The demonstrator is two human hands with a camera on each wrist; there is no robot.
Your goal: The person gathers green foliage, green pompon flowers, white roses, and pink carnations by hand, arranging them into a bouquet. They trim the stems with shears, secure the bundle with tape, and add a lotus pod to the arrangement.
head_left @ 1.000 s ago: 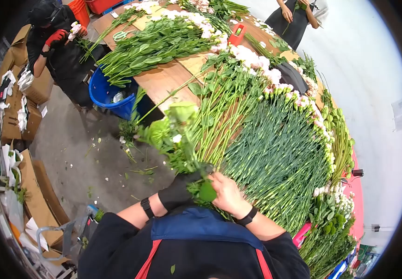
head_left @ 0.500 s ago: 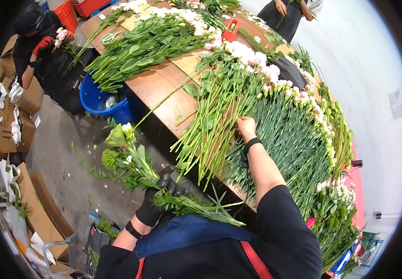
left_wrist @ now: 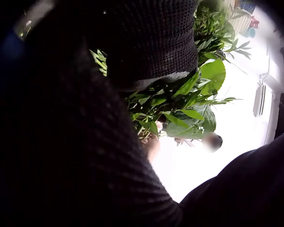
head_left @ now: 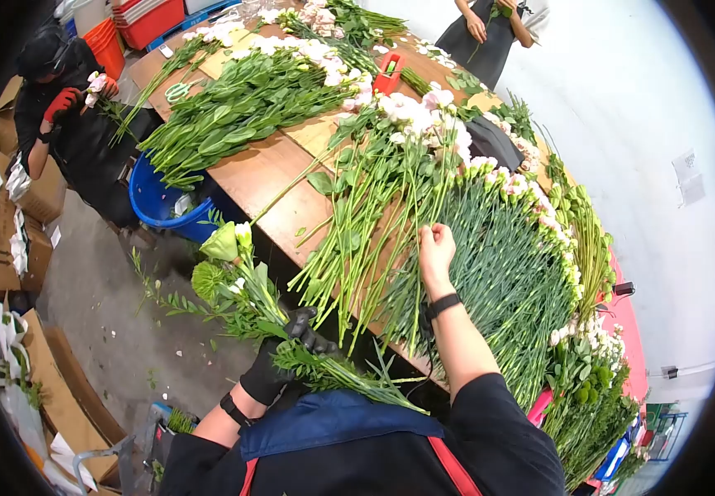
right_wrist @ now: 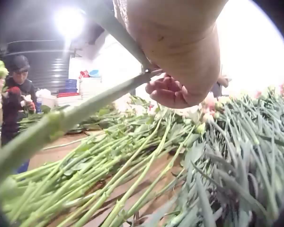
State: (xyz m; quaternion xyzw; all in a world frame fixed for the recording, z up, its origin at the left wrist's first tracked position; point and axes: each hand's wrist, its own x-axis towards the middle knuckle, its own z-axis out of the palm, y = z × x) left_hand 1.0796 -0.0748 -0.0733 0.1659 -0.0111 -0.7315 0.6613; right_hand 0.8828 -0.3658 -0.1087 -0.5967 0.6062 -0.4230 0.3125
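My left hand [head_left: 298, 331], in a black glove, grips a bouquet [head_left: 246, 289] in front of my apron. The bouquet has a pale green bloom [head_left: 221, 242], a round green pompom flower [head_left: 206, 279], white buds and leafy sprigs; its stem ends point right. In the left wrist view, dark sleeve and glove hide most, with bouquet leaves [left_wrist: 191, 113] beyond. My bare right hand [head_left: 436, 252] is over the table with curled fingers, between the light green stems [head_left: 366, 231] and the blue-green carnation stems [head_left: 498, 264]. Its fingers pinch a green stem [right_wrist: 85, 106] in the right wrist view.
Flowers cover much of the wooden table [head_left: 250, 178]. A blue bucket [head_left: 147, 202] stands at its left edge, and a red holder [head_left: 389, 73] lies farther back. One person [head_left: 68, 124] in red gloves handles flowers at left; another [head_left: 486, 37] stands behind the table.
My right hand has left the bouquet and reached forward to the stems on the table. The left hand keeps the bouquet, now tilted to the left. The head view has shifted slightly.
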